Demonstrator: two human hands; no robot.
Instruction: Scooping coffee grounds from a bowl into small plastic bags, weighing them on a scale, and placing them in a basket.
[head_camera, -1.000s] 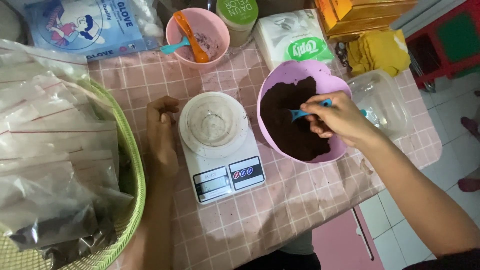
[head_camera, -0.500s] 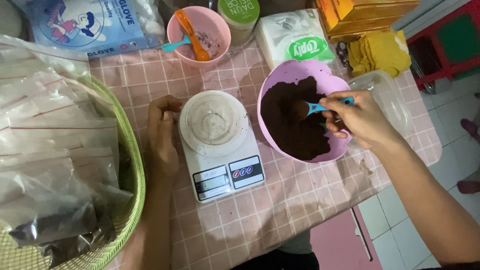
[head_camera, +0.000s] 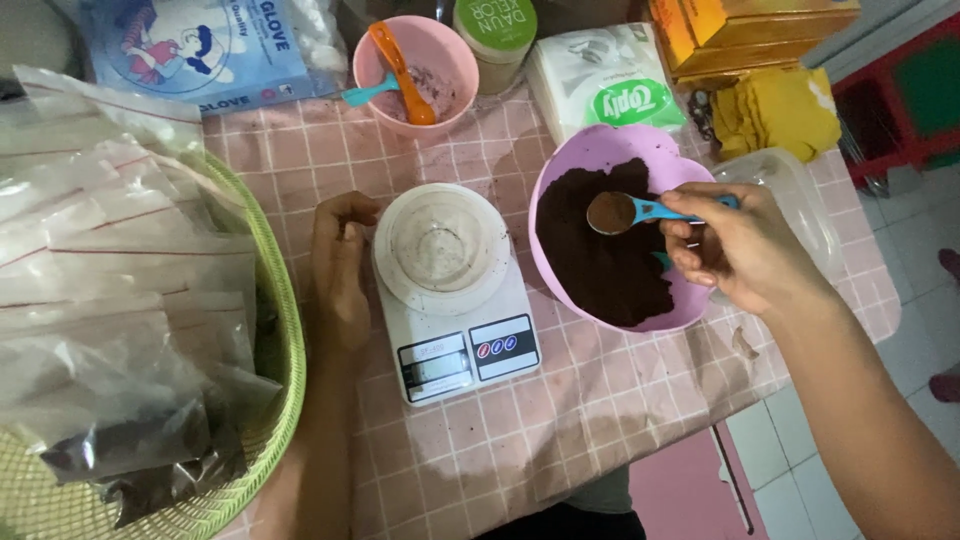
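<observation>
Your table (head_camera: 620, 400) wears a cloth of pink and white checks, and on it the scale (head_camera: 455, 300) is white with a clear cup on its plate. The big bowl (head_camera: 600, 150) is purple with dark brown powder (head_camera: 600, 270) inside, and your spoon (head_camera: 640, 212) is blue. The small bowl (head_camera: 450, 60) is pink with an orange spoon (head_camera: 400, 70), the basket (head_camera: 285, 330) is light green, and its bags (head_camera: 120, 260) are clear with red strips.

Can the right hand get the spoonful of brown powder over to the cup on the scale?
Probably yes: the right hand holds the blue spoon beside the scale, and nothing covers the cup.
</observation>
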